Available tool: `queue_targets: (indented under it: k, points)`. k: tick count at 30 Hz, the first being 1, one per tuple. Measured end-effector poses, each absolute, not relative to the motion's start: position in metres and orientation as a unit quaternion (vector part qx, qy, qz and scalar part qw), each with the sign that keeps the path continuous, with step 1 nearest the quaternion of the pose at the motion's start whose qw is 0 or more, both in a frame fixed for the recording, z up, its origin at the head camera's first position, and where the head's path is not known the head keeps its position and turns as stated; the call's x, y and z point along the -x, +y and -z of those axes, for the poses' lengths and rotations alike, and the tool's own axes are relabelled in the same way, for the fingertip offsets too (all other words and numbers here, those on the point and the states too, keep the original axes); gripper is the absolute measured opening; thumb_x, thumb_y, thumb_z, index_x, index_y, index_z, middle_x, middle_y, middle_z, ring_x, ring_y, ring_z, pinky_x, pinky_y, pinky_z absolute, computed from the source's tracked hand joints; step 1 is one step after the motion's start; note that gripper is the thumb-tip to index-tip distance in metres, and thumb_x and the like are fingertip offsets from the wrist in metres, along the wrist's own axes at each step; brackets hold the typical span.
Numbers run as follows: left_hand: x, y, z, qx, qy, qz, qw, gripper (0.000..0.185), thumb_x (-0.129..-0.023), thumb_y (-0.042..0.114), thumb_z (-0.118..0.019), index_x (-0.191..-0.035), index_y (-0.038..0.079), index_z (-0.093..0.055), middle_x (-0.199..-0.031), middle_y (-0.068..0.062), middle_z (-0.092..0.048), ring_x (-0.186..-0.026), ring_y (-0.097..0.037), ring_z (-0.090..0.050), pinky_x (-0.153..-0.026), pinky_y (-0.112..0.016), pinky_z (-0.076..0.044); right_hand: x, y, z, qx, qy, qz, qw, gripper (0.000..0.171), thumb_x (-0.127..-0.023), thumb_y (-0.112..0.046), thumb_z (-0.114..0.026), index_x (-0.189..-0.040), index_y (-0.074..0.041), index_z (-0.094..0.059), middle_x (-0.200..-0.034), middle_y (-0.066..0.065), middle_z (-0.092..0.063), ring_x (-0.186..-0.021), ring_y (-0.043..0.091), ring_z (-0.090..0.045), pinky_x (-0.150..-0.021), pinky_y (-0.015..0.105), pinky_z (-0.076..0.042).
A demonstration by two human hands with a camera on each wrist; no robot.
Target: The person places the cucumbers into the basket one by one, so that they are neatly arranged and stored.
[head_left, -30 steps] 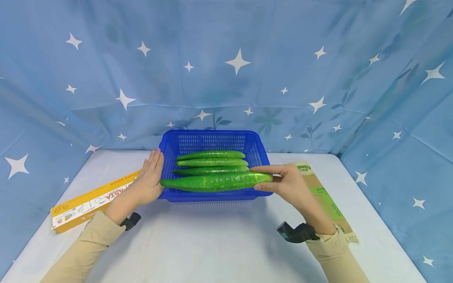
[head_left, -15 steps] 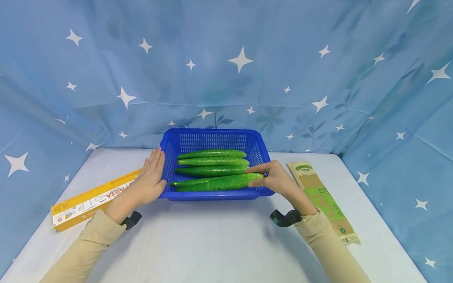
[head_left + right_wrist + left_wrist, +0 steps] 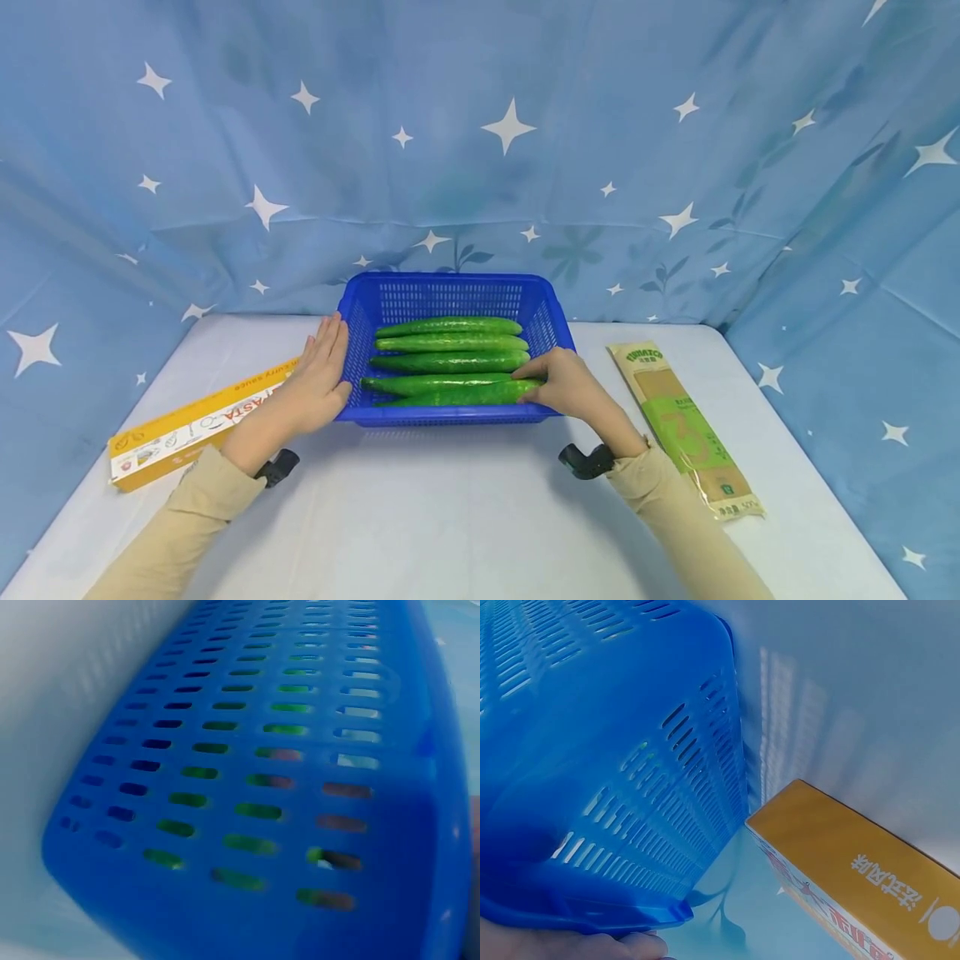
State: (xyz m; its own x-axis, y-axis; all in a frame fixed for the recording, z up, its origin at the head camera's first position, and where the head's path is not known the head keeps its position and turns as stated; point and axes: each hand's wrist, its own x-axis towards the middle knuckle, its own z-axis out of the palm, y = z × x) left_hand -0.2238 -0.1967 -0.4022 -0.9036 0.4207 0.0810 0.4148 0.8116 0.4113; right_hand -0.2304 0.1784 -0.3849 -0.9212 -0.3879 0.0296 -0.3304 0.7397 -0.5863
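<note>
A blue slotted basket [image 3: 450, 280] stands at the back middle of the white table, holding several long green cucumbers side by side. My left hand [image 3: 324, 373] lies flat with straight fingers against the basket's left wall [image 3: 615, 772]. My right hand [image 3: 551, 383] reaches over the basket's front right corner, and its fingers curl round the right end of the front cucumber [image 3: 457, 395], which lies low in the basket. In the right wrist view, green shows through the slots of the basket wall [image 3: 247, 772].
A long yellow pasta box [image 3: 195, 421] lies on the table [image 3: 450, 517] left of the basket, close to my left wrist [image 3: 855, 870]. A flat brown and green packet [image 3: 686, 425] lies to the right. Blue star-printed cloth hangs behind and on both sides.
My right hand brought the front cucumber from the basket's front rim down into the basket, beside the others. The left hand stayed against the basket's side.
</note>
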Motion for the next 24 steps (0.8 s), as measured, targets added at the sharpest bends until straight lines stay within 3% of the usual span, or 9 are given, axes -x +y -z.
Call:
queue_targets:
  k: [2,5,11,24]
  points:
    - [0.224,-0.197,0.402,-0.218,0.952,-0.214,0.008,0.076,-0.095,0.007,-0.042,-0.153,-0.013,0.004,-0.161,-0.027,0.015,-0.148,-0.037,0.019,-0.118,-0.057,0.005,0.232,0.174,0.384,0.193,0.939,0.282,0.043,0.027,-0.077,-0.005,-0.082,-0.103,-0.003,-0.079,-0.100,0.009,-0.076,-0.100,0.026,-0.069,-0.078,0.040,-0.057]
    - [0.225,-0.197,0.403,-0.218,0.952,-0.214,0.005,0.076,-0.095,0.008,-0.042,-0.153,-0.013,0.004,-0.161,-0.027,0.015,-0.148,-0.037,0.018,-0.118,-0.057,0.005,0.235,0.168,0.385,0.188,0.944,0.268,0.052,0.025,-0.076,0.000,-0.081,-0.100,-0.002,-0.079,-0.098,0.011,-0.076,-0.103,0.030,-0.068,-0.080,0.042,-0.058]
    - [0.226,-0.196,0.406,-0.222,0.952,-0.211,0.000,0.077,-0.095,0.008,-0.042,-0.153,-0.013,0.004,-0.161,-0.028,0.014,-0.148,-0.037,0.018,-0.118,-0.059,0.002,0.239,0.163,0.392,0.168,0.945,0.270,0.081,0.024,-0.075,0.005,-0.077,-0.096,-0.005,-0.080,-0.095,0.008,-0.076,-0.099,0.028,-0.070,-0.083,0.042,-0.057]
    - [0.225,-0.198,0.405,-0.218,0.954,-0.205,0.002,0.077,-0.095,0.008,-0.042,-0.152,-0.013,0.004,-0.161,-0.027,0.015,-0.148,-0.038,0.018,-0.118,-0.059,0.001,0.238,0.159,0.395,0.141,0.943,0.297,0.051,0.026,-0.072,-0.004,-0.086,-0.097,-0.004,-0.078,-0.089,0.007,-0.075,-0.085,0.021,-0.070,-0.075,0.038,-0.058]
